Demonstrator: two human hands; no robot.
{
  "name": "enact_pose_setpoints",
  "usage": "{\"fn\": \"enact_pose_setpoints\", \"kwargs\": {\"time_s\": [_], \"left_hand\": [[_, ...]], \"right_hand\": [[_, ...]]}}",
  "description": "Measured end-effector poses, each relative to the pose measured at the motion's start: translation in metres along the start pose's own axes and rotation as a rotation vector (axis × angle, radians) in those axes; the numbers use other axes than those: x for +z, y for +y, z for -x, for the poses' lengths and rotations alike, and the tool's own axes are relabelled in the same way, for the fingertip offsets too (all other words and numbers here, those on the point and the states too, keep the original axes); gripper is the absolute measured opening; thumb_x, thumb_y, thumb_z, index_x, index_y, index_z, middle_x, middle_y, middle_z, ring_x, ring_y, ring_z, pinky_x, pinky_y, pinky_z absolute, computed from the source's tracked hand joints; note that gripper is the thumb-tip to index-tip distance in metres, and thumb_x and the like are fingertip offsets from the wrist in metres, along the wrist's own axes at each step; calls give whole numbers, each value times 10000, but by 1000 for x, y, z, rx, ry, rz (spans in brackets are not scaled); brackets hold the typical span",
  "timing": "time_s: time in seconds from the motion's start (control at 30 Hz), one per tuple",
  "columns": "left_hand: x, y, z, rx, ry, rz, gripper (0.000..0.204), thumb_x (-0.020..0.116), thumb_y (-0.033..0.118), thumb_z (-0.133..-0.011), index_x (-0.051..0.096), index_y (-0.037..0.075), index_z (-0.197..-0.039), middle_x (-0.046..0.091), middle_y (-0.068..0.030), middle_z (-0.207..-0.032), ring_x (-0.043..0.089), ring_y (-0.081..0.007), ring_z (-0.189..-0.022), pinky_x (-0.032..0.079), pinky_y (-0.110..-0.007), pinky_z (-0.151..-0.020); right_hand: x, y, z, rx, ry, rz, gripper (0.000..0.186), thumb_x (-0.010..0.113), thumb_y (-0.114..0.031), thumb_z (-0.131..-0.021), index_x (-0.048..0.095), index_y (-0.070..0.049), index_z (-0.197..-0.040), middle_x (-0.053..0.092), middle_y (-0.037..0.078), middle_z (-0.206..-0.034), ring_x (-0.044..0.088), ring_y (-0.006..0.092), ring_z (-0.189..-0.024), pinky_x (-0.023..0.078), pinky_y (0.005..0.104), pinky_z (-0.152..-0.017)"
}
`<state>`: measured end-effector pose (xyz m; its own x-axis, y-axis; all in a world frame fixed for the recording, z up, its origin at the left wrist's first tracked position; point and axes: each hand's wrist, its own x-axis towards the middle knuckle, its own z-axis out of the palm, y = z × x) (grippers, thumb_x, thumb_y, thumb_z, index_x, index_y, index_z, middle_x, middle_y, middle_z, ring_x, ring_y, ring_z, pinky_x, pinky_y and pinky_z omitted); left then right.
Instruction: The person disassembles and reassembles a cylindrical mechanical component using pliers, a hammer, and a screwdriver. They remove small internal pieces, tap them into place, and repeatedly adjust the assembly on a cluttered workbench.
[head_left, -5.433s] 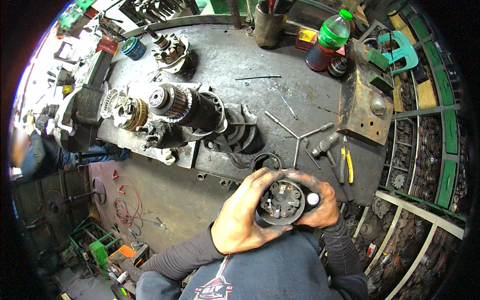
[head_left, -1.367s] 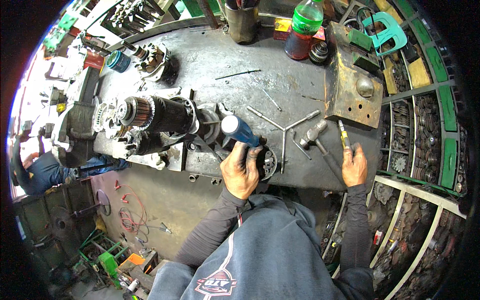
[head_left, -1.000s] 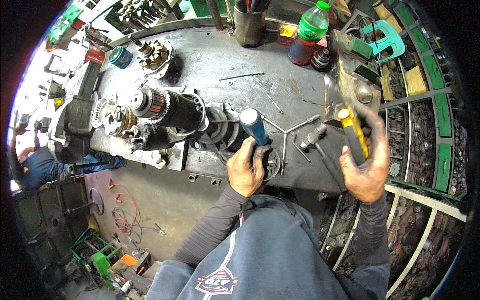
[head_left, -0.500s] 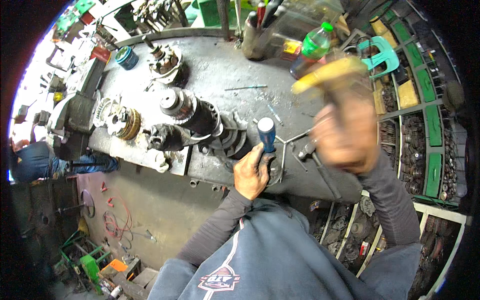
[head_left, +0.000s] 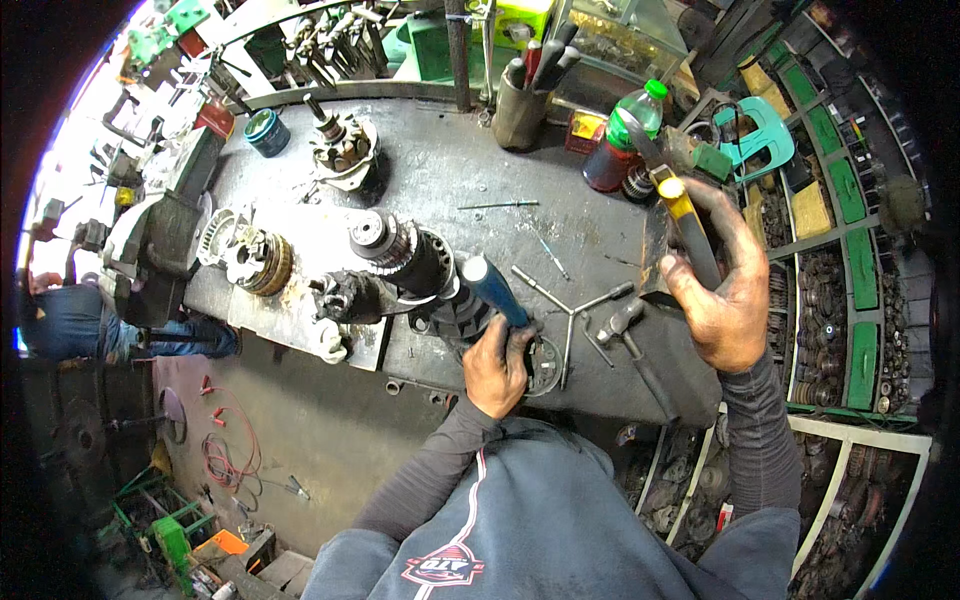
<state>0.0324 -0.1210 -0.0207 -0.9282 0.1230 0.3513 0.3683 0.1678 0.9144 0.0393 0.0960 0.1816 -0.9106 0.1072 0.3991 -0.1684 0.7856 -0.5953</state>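
Note:
My left hand (head_left: 495, 370) is closed round a screwdriver (head_left: 492, 288) near the bench's front edge. Its blue handle with a pale end leans up and to the left; the tip is hidden. Beside those fingers lies a round metal part (head_left: 544, 367), partly covered. On the right, my right hand (head_left: 728, 300) grips a hammer-like tool (head_left: 688, 222), dark and yellow, raised above the bench. A three-armed wrench (head_left: 571, 318) and a steel hammer (head_left: 640, 350) rest between my hands.
Left of my left hand stands a greasy motor assembly (head_left: 400, 250), with a copper-wound ring (head_left: 262, 262) beyond it. A bottle of dark red liquid (head_left: 612, 160) and a tool holder (head_left: 520, 115) line the far side. Shelves of parts (head_left: 825, 300) flank the right.
The hammer-like tool was blurred with its yellow part lying crosswise; now it is turned and steadier. The screwdriver has gone from nearly upright to leaning left. My view has shifted slightly.

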Motion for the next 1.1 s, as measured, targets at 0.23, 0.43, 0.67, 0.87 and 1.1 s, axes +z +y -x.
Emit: {"fn": "enact_pose_setpoints", "kwargs": {"time_s": [0.23,0.43,0.67,0.87,1.1], "left_hand": [[-1,4,-1,-47,-80,-82,179,617,-7,-965,653,-21,-1140,737,-185,-939,753,-317,-869,558,-359,-779],[-3,14,-3,-26,-195,-121,256,595,-38,-956,652,-26,-1205,743,-195,-1017,759,-272,-915,561,-346,-814],[3,15,-2,3,-183,-136,160,650,4,-945,653,-23,-1103,738,-190,-972,745,-342,-862,563,-369,-746],[6,13,-2,109,-152,-201,155,681,33,-939,638,-27,-1075,733,-193,-962,732,-380,-840,567,-397,-722],[3,11,-1,45,-161,-146,174,677,6,-934,632,-29,-1098,733,-194,-978,728,-389,-840,568,-393,-725]], "right_hand": [[8,35,52,318,54,-97,557,686,-9,-818,568,49,-1360,630,187,-1322,601,285,-1260,427,383,-1115],[9,47,75,284,26,-114,563,676,16,-812,565,52,-1363,643,181,-1304,612,270,-1239,443,375,-1094],[11,35,57,105,-77,-56,557,685,56,-749,592,45,-1298,665,204,-1244,657,334,-1177,481,380,-1052],[9,14,24,-113,-181,0,628,673,62,-654,610,4,-1276,662,184,-1098,679,381,-1012,542,416,-888],[6,4,4,-218,-148,2,627,637,41,-642,613,21,-1268,658,195,-1071,676,392,-979,545,426,-865]]}}
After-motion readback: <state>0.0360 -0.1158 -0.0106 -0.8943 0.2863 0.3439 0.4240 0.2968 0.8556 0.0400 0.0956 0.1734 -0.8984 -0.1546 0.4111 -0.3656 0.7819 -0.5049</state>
